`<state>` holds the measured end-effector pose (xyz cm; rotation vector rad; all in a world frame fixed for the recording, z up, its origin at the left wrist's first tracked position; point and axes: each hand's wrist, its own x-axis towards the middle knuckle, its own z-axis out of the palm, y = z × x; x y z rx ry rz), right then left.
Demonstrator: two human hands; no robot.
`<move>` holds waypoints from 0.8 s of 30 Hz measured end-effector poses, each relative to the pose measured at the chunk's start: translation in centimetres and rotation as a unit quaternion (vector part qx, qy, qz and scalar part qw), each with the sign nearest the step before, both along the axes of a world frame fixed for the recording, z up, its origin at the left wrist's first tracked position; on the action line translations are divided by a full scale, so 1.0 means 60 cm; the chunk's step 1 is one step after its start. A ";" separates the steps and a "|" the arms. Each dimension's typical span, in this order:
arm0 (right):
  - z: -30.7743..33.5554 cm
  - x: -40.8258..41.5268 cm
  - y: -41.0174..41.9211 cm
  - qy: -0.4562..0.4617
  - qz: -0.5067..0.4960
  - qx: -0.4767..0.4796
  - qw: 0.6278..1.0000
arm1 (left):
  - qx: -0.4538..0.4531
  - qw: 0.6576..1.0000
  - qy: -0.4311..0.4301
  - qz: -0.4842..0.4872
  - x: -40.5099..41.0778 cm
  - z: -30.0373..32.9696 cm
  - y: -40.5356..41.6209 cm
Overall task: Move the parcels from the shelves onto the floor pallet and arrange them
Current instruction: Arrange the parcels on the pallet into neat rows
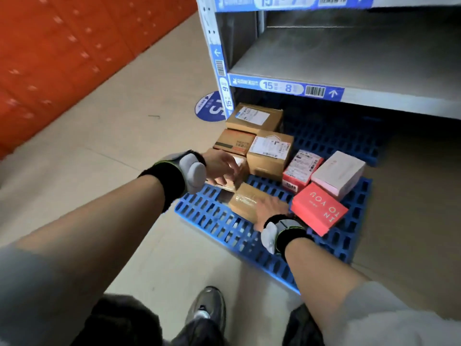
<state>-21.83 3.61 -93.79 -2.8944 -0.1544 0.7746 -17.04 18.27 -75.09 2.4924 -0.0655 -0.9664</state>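
A blue plastic floor pallet [214,218] carries several parcels. My right hand [270,212] lies with fingers spread on a small taped brown box [245,199] near the pallet's front. My left hand [222,166] hovers over another brown parcel [240,162] just behind it, fingers loosely curled, and hides most of it; I cannot tell whether they touch it. Behind stand a labelled cardboard box [270,156] and two more brown boxes [254,118]. To the right lie a red labelled box [300,168], a white-pink box [338,173] and a red "IN TO YOU" box [319,212].
A grey metal shelf unit [349,68] with blue labels stands over the pallet's far side; the shelf board in view is bare. An orange locker wall [62,58] runs along the left. Beige floor [112,151] lies between. My shoe [207,310] is near the pallet's front edge.
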 end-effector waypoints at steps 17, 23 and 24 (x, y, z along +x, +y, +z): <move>-0.033 0.044 0.056 -0.017 0.009 -0.007 1.000 | -0.181 0.975 -0.077 0.105 0.032 -0.018 0.089; -0.031 0.096 0.067 0.013 -0.101 -0.028 0.994 | -0.255 0.963 -0.067 0.048 0.129 -0.016 0.095; -0.019 0.101 0.064 0.030 -0.123 -0.019 0.992 | -0.272 0.959 -0.059 0.061 0.140 -0.018 0.100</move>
